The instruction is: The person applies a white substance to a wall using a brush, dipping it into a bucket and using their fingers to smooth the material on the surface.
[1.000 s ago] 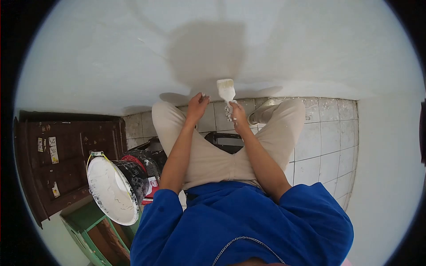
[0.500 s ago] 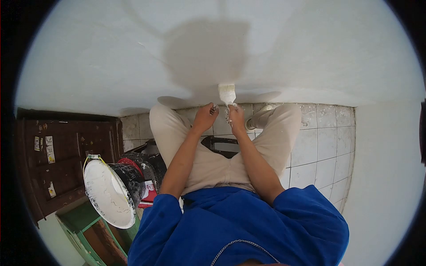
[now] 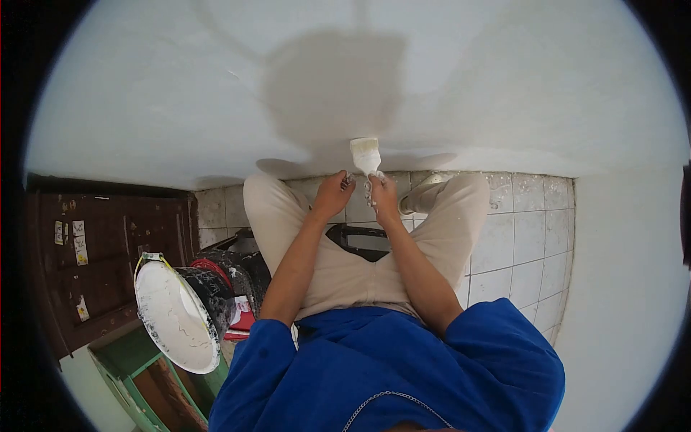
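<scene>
My right hand is closed round the handle of a wide paintbrush. White paint coats the brush, and its bristles point up at the pale wall, touching or very near its lower part. Just left of it, my left hand is curled into a loose fist, with paint smears on its fingers and nothing seen sticking out. Both forearms reach forward between my bent knees.
At my left a paint-splashed bucket holds white paint, beside a dark container with a red rim. Farther left are a brown wooden door and a green wooden frame. Paint-spotted floor tiles run along the wall.
The brush head has shifted slightly left on the wall, with my right hand a little lower. My left hand has barely moved.
</scene>
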Demonstrator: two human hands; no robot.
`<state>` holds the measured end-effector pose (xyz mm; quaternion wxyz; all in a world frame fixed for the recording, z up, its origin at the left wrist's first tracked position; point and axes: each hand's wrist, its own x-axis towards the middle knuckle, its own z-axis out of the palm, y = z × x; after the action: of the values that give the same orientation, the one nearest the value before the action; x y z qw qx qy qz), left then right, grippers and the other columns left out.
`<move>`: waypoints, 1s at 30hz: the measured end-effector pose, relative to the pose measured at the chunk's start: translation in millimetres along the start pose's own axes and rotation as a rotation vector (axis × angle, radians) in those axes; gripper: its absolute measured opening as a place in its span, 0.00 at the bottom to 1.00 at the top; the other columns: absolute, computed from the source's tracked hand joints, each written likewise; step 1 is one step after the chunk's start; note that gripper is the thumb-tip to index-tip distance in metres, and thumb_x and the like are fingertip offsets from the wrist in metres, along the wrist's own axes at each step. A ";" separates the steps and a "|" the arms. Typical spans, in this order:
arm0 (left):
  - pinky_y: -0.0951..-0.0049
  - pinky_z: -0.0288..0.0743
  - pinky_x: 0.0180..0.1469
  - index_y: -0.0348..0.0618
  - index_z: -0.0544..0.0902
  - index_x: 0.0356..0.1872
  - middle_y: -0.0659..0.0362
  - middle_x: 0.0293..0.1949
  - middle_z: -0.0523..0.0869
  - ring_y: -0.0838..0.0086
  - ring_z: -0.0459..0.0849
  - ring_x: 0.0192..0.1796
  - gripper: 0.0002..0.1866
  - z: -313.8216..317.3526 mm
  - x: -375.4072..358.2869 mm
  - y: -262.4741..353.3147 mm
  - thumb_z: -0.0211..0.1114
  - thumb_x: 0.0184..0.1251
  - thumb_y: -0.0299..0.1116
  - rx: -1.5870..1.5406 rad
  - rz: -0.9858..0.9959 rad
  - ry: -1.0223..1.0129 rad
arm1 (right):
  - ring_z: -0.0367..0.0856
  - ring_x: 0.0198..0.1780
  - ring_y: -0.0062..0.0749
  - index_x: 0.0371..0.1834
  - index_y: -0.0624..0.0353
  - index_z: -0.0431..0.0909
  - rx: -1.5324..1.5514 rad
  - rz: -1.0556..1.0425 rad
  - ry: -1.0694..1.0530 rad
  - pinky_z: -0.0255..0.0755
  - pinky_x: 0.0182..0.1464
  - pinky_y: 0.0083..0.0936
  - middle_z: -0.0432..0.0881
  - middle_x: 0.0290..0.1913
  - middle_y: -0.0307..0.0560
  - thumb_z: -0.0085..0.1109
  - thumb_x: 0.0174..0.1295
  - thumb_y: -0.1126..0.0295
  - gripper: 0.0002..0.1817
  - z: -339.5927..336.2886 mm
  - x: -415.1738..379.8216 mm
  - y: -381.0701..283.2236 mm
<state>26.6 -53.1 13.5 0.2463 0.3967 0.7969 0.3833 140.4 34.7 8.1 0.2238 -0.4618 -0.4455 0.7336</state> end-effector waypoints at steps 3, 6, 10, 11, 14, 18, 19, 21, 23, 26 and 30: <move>0.60 0.74 0.38 0.33 0.76 0.35 0.45 0.29 0.83 0.53 0.83 0.34 0.14 0.9 2.6 0.7 0.62 0.61 0.37 -0.029 -0.007 -0.027 | 0.66 0.16 0.19 0.30 0.59 0.76 0.011 0.034 0.038 0.58 0.17 0.22 0.72 0.21 0.35 0.52 0.63 0.66 0.09 2.9 -8.5 -1.4; 0.60 0.73 0.38 0.33 0.76 0.34 0.45 0.29 0.82 0.53 0.82 0.33 0.14 2.9 4.2 0.9 0.62 0.60 0.37 -0.033 0.003 -0.025 | 0.68 0.17 0.19 0.28 0.58 0.76 -0.061 0.120 0.039 0.58 0.17 0.20 0.72 0.20 0.34 0.53 0.63 0.66 0.09 -6.0 7.1 15.0; 0.60 0.73 0.37 0.34 0.76 0.33 0.45 0.28 0.82 0.53 0.82 0.33 0.14 -0.1 1.9 1.6 0.62 0.60 0.37 -0.018 -0.012 -0.044 | 0.68 0.17 0.18 0.29 0.59 0.77 -0.012 0.069 0.046 0.58 0.17 0.20 0.73 0.20 0.34 0.54 0.62 0.66 0.09 -4.0 24.7 17.7; 0.60 0.73 0.37 0.34 0.76 0.33 0.45 0.28 0.82 0.53 0.82 0.33 0.14 1.7 1.4 -1.4 0.62 0.60 0.37 -0.020 -0.007 -0.032 | 0.68 0.17 0.18 0.29 0.59 0.77 0.031 0.048 0.025 0.58 0.18 0.20 0.73 0.20 0.34 0.54 0.62 0.65 0.09 -5.0 21.4 16.0; 0.60 0.73 0.37 0.33 0.76 0.33 0.45 0.28 0.81 0.53 0.81 0.33 0.14 -0.6 2.5 -3.4 0.62 0.60 0.37 -0.034 -0.011 -0.022 | 0.68 0.17 0.18 0.30 0.59 0.77 0.046 -0.039 -0.006 0.58 0.18 0.21 0.72 0.20 0.34 0.55 0.62 0.65 0.09 -1.0 1.0 -1.9; 0.60 0.73 0.37 0.33 0.76 0.34 0.45 0.27 0.81 0.52 0.81 0.32 0.14 2.7 2.0 -4.5 0.62 0.60 0.37 -0.014 -0.009 -0.030 | 0.67 0.16 0.18 0.32 0.58 0.77 0.095 0.055 0.016 0.57 0.17 0.21 0.72 0.20 0.33 0.55 0.62 0.65 0.09 -6.6 -3.5 4.4; 0.60 0.73 0.37 0.33 0.76 0.34 0.45 0.27 0.82 0.52 0.81 0.32 0.14 4.3 2.2 -6.0 0.62 0.60 0.37 -0.021 -0.004 -0.028 | 0.67 0.16 0.18 0.32 0.58 0.77 0.086 0.124 0.020 0.57 0.17 0.21 0.72 0.20 0.33 0.55 0.62 0.65 0.09 -9.1 -0.8 6.6; 0.59 0.73 0.37 0.33 0.76 0.35 0.45 0.28 0.82 0.52 0.81 0.33 0.15 7.5 2.6 -11.6 0.62 0.61 0.38 -0.026 0.014 -0.029 | 0.66 0.16 0.18 0.33 0.58 0.77 0.078 0.256 0.028 0.57 0.18 0.21 0.72 0.20 0.33 0.55 0.62 0.64 0.08 -12.9 7.3 11.1; 0.60 0.74 0.38 0.33 0.77 0.35 0.45 0.28 0.83 0.52 0.82 0.33 0.15 8.4 1.9 -13.3 0.62 0.61 0.38 -0.019 0.004 -0.038 | 0.66 0.16 0.17 0.33 0.58 0.77 0.071 0.164 0.063 0.57 0.17 0.20 0.72 0.20 0.33 0.55 0.62 0.65 0.08 -11.9 26.7 23.5; 0.60 0.74 0.39 0.33 0.77 0.36 0.45 0.29 0.83 0.52 0.83 0.34 0.15 5.0 3.1 -7.2 0.62 0.61 0.38 0.003 -0.023 -0.078 | 0.67 0.16 0.17 0.32 0.60 0.77 0.098 0.047 0.025 0.58 0.17 0.20 0.72 0.20 0.34 0.54 0.61 0.66 0.09 -10.1 23.7 13.8; 0.60 0.75 0.40 0.33 0.77 0.37 0.44 0.30 0.83 0.52 0.83 0.35 0.15 3.2 0.8 -5.4 0.62 0.61 0.38 0.029 -0.008 -0.054 | 0.68 0.17 0.17 0.33 0.62 0.77 0.102 -0.056 -0.019 0.58 0.16 0.18 0.73 0.20 0.35 0.54 0.61 0.67 0.08 -3.4 -18.6 -30.1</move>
<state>25.9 -53.2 7.2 0.2634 0.4073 0.7970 0.3599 149.7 37.6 42.4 0.2632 -0.4303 -0.4223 0.7531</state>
